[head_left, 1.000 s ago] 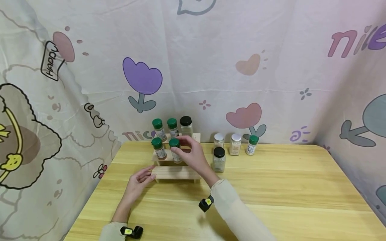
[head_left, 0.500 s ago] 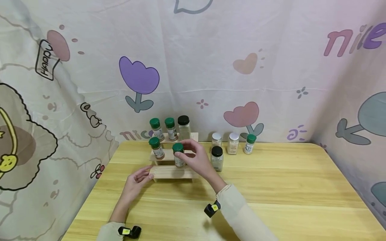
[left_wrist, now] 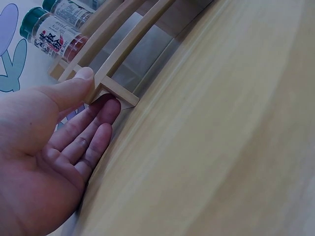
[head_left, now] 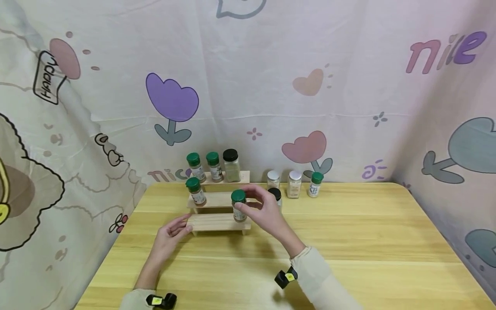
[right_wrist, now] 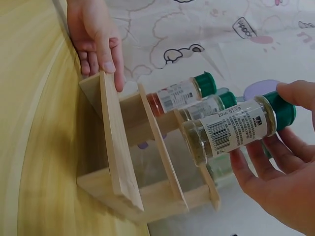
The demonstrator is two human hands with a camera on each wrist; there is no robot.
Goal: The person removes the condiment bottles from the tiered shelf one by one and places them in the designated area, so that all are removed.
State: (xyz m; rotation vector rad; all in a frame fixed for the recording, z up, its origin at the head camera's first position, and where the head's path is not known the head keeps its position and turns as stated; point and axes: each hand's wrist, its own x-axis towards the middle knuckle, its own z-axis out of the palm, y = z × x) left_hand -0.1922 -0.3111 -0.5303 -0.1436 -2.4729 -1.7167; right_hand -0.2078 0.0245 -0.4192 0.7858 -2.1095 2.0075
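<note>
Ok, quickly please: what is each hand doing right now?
Left hand: open, thumb and straight fingers touching the left end of the wooden rack.
Right hand: holding a green-capped spice jar at the rack's lowest step.

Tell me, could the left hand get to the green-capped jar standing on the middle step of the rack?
Probably yes. The left hand rests open at the rack's near left corner, and the green-capped jar stands just above with nothing between them.
</note>
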